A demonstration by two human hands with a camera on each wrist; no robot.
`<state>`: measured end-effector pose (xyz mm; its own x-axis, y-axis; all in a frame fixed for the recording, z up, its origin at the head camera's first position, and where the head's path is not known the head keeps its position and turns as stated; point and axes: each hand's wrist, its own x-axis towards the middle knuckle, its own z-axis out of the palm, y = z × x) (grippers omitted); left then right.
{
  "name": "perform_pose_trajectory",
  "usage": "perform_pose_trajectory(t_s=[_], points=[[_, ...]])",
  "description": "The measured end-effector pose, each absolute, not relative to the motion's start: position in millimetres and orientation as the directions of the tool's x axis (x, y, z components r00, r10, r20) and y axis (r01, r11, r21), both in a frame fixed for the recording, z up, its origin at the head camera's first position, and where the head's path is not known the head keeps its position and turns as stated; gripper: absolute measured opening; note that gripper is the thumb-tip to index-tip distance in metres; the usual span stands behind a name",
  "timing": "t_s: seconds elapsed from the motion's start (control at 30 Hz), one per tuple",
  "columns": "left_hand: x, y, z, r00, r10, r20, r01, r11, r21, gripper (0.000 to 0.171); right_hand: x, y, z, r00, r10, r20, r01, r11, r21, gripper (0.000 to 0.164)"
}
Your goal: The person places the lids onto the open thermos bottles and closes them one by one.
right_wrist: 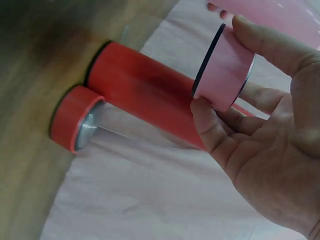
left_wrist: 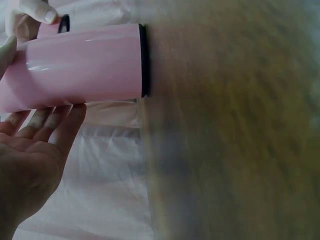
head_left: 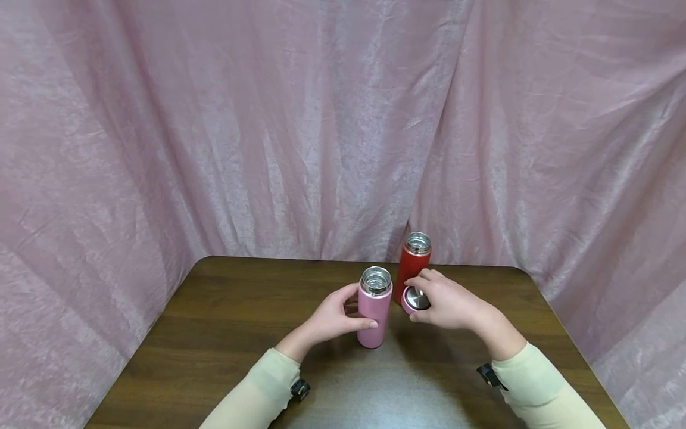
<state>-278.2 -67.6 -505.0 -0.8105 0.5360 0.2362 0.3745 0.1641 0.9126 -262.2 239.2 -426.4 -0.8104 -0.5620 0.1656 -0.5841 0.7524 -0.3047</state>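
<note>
Pink curtain (head_left: pixel 214 149) backs a dark wooden surface (head_left: pixel 225 322). Near its far edge stand two open, steel-mouthed flasks: a red flask (head_left: pixel 411 265), its red cap (right_wrist: pixel 75 122) lying just beside its base, and nearer the person a pink flask (head_left: pixel 374 310). Left hand (head_left: pixel 329 319): fingers (left_wrist: pixel 50 117) and thumb curled round the pink flask's body. Right hand (head_left: pixel 447 304): fingers (right_wrist: pixel 212 132) pinching the pink cap (right_wrist: pixel 225 70) by its rim. The flask looks rigid, glossy and probably slippery; it is best taken mid-body.
</note>
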Motion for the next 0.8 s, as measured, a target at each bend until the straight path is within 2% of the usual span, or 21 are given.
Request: perform_pose_trajectory(t_s=[0.8], points=[[-280.3,-69.6,-514.2,-0.804,0.550,0.225,0.377,0.179,0.909,0.074,-266.0,231.6,-368.5,-0.794,-0.594,0.132,-0.604,0.742,-0.291,0.059]])
